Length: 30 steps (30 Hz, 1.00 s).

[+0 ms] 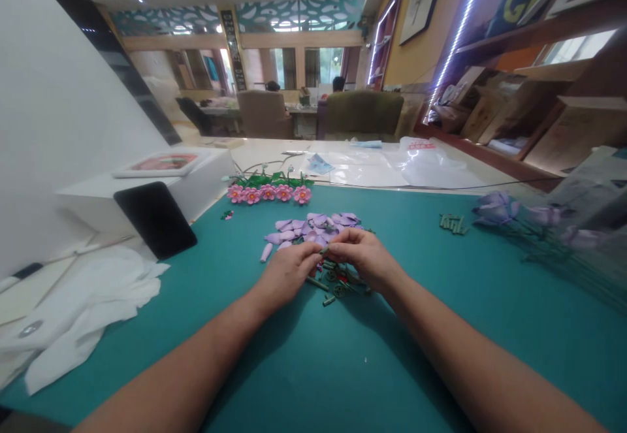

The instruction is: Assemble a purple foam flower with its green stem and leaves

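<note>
My left hand (289,272) and my right hand (365,256) meet over the middle of the green mat. Between their fingertips they pinch a small dark green piece (324,251), mostly hidden by the fingers. Just behind the hands lies a heap of lilac petal pieces (318,224), with one lilac piece (266,252) apart at the left. Below and partly under my hands is a pile of green stem and ring pieces (339,289), with a few red bits among them. A short green tube (329,301) lies at the near edge of that pile.
Pink flowers with green stems (268,192) lie in a row at the back left. Short green pieces (453,224) and assembled lilac flowers (497,209) lie at right. A black tablet (155,219) leans on a white box (206,181); white plastic (93,302) lies at left.
</note>
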### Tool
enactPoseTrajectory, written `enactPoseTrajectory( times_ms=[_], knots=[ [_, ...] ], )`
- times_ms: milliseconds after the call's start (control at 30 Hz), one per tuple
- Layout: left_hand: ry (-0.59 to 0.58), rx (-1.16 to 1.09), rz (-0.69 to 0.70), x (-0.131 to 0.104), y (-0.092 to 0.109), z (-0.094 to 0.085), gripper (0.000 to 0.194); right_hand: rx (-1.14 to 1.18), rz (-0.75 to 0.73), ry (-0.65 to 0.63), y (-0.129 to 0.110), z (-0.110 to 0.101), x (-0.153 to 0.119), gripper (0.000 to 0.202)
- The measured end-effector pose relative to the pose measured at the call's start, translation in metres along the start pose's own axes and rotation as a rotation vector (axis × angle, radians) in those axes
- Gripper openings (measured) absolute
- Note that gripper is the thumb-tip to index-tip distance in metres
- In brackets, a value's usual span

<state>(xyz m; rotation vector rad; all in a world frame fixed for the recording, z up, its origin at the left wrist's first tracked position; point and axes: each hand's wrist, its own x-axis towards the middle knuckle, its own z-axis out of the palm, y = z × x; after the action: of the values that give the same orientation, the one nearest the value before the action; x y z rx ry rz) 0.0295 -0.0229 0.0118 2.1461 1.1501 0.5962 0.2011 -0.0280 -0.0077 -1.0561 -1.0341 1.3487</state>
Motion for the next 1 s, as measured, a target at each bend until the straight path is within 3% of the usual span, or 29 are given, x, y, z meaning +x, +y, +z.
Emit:
enactPoseTrajectory(
  times_ms=[367, 467, 567, 800, 1000],
  knots=[
    [-0.028, -0.061, -0.011, 0.0, -0.003, -0.002, 0.029, -0.04, -0.027, -0.006, -0.003, -0.001, 0.0, 0.029],
    [-0.025, -0.018, 0.007, 0.0, -0.005, -0.003, 0.032, -0.029, -0.042, 0.018, -0.005, -0.004, 0.001, 0.03],
    [-0.06, 0.011, -0.017, 0.0, -0.006, -0.005, 0.023, -0.007, -0.051, 0.057, -0.006, -0.008, 0.004, 0.031],
    [-0.122, -0.072, -0.091, 0.002, -0.004, -0.007, 0.024, 0.049, -0.067, 0.117, -0.006, -0.013, 0.007, 0.034],
    [-0.087, -0.058, -0.049, 0.002, -0.001, -0.01, 0.023, 0.064, -0.048, 0.114, -0.008, -0.012, 0.005, 0.035]
  ],
)
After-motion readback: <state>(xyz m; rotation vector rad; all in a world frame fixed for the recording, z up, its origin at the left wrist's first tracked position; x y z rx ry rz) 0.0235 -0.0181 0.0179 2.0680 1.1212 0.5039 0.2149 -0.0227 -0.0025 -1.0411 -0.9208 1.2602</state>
